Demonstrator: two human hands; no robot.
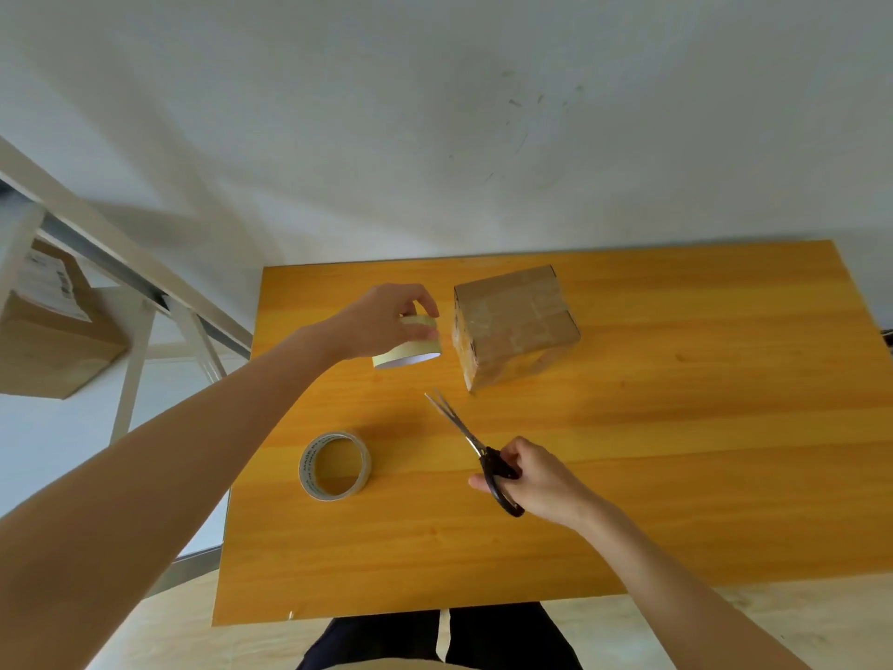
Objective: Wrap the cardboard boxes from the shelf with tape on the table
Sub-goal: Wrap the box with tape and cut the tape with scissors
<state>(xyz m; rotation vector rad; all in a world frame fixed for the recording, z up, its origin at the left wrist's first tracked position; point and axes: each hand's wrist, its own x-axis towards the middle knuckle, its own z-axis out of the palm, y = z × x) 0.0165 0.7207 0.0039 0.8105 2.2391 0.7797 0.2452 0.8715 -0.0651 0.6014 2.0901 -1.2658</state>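
— While the left grip (381,321) curls fingers and thumb round the pale yellow tape roll (410,354), where is the cardboard box (514,326)?

— On the orange wooden surface (676,427), toward its far side, just right of that roll and apart from it. Glossy tape covers its faces.

— And the right grip (536,481)?

— Wrapped round the black handles of the scissors (476,452), nearer the person. The blades are slightly parted and point toward the box's near corner, with the tips short of it.

— Does the pale roll touch the surface?

— I cannot tell; the hand covers its upper part.

— What stands in the way?

— Only the scissor blades reach into the stretch in front of the box. A second tape roll (335,466), beige with print inside its core, lies flat near the surface's left edge, beside the left forearm and well apart from the box.

— Around that?

— A white-framed shelf (135,340) stands off to the left, carrying a labelled carton (53,331). A scuffed white wall (483,113) rises behind. Dark trousers (497,635) show at the near edge.
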